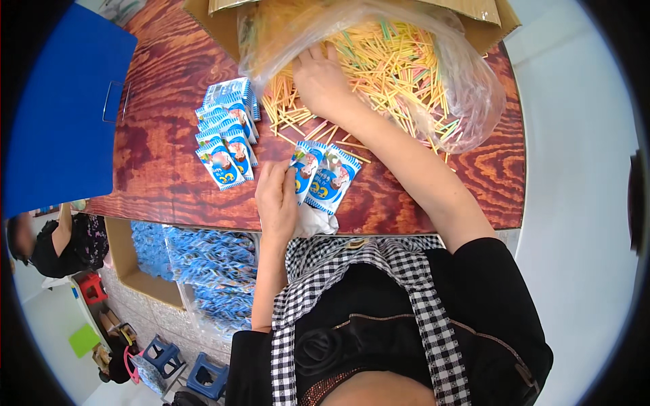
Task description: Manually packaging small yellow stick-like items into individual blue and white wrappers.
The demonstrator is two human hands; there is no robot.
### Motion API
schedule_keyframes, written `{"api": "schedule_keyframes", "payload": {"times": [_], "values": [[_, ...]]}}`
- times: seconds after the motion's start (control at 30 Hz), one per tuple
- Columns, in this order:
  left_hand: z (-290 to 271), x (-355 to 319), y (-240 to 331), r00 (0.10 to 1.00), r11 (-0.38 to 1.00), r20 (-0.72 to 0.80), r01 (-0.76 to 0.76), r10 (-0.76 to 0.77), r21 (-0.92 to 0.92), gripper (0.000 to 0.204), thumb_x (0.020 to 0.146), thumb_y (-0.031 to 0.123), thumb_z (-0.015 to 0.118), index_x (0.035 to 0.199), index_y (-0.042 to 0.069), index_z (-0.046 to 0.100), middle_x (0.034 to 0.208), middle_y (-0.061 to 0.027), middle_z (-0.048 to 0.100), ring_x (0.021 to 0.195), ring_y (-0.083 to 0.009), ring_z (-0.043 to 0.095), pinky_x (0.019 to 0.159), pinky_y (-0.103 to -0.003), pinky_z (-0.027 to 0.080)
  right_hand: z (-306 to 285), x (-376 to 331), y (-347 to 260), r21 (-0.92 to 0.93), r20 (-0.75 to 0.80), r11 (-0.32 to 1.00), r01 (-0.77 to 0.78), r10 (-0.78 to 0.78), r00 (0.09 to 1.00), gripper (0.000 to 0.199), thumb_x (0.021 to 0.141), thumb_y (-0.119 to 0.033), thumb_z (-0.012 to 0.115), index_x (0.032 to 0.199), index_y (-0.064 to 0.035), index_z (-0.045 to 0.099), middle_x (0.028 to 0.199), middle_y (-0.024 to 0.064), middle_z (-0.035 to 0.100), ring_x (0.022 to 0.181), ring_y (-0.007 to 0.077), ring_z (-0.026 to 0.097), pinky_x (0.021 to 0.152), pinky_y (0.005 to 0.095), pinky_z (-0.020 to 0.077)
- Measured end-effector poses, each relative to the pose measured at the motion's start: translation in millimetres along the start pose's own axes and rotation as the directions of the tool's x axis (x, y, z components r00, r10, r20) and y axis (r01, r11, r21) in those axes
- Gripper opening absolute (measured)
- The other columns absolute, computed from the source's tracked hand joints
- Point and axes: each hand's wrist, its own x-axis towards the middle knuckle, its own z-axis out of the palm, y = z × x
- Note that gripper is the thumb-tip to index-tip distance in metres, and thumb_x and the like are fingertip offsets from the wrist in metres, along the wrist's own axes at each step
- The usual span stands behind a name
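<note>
My left hand [277,196] is closed on small blue-and-white packets [332,177] near the table's front edge. Two of them show printed fronts, and a plain white crumpled piece [315,222] hangs below them. My right hand [323,82] reaches forward into a heap of thin yellow, pink and green sticks [393,64]. Its fingers stretch out over the sticks, with the tips partly covered by a clear plastic bag [474,101]. To the left of my left hand lies an overlapping stack of similar packets [229,128].
The bag spills from a cardboard box [497,27] on the red wood-grain table [162,81]. A blue panel [68,101] stands at the left. Below the table edge, an open carton [145,292] holds many blue packets. Farther left are a person [64,247] and blue stools [206,375].
</note>
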Motion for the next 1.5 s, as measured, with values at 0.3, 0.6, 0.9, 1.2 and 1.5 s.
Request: {"api": "schedule_keyframes", "payload": {"times": [0.3, 0.6, 0.9, 1.2, 1.5], "values": [[0, -3, -4, 0.997, 0.994, -0.067, -0.038, 0.031, -0.098, 0.012, 0.087, 0.0, 0.056, 0.097, -0.003, 0.06, 0.081, -0.0116, 0.053, 0.073, -0.022, 0.055, 0.067, -0.029, 0.043, -16, -9, 36, 0.219, 0.09, 0.958, -0.187, 0.171, 0.981, 0.022, 0.08, -0.011, 0.058, 0.094, 0.0058, 0.061, 0.101, 0.0216, 0.059, 0.104, 0.0364, 0.053, 0.088, 0.0455, 0.0407], [16, 5, -4, 0.99, 0.858, 0.037, 0.135, -0.134, -0.495, 0.012, 0.087, 0.002, 0.058, 0.097, -0.005, 0.059, 0.08, -0.004, 0.052, 0.075, -0.0085, 0.05, 0.066, -0.023, 0.041, -60, -26, 92, 0.442, 0.447, 0.641, -0.628, 0.45, 0.773, 0.038, 0.086, -0.023, 0.056, 0.114, 0.0045, 0.056, 0.094, 0.0271, 0.064, 0.095, 0.0388, 0.062, 0.083, 0.0454, 0.047], [24, 14, 23, 0.943, 0.594, 0.222, 0.33, -0.249, -0.733, 0.016, 0.092, 0.007, 0.057, 0.105, 0.0, 0.061, 0.092, -0.0007, 0.065, 0.081, -0.0056, 0.059, 0.074, -0.019, 0.044, -68, -62, 121, 0.557, 0.419, 0.52, -0.648, 0.497, 0.76, 0.03, 0.091, -0.017, 0.056, 0.109, 0.0073, 0.057, 0.089, 0.0133, 0.069, 0.075, 0.0196, 0.065, 0.069, 0.0275, 0.05], [45, 54, 60, 0.948, 0.359, 0.238, 0.302, -0.213, -0.883, 0.023, 0.095, 0.014, 0.052, 0.114, 0.001, 0.057, 0.1, -0.0047, 0.064, 0.093, -0.0129, 0.06, 0.088, -0.032, 0.047, -101, -98, 68, 0.39, 0.696, -0.778, -0.492, -0.1, 0.711, 0.019, 0.094, -0.019, 0.057, 0.1, -0.0014, 0.054, 0.072, 0.0004, 0.049, 0.061, 0.0088, 0.044, 0.054, 0.0231, 0.0387], [64, 70, 66, 0.902, 0.288, 0.413, 0.432, -0.128, -0.855, 0.026, 0.097, 0.016, 0.046, 0.116, 0.001, 0.057, 0.11, -0.0072, 0.061, 0.102, -0.0168, 0.056, 0.095, -0.034, 0.041, -106, -111, 30, 0.505, 0.655, -0.794, -0.34, 0.096, 0.749, 0.014, 0.097, -0.019, 0.052, 0.094, -0.0051, 0.052, 0.074, 0.0018, 0.052, 0.067, 0.0148, 0.054, 0.063, 0.0281, 0.0458]]}}
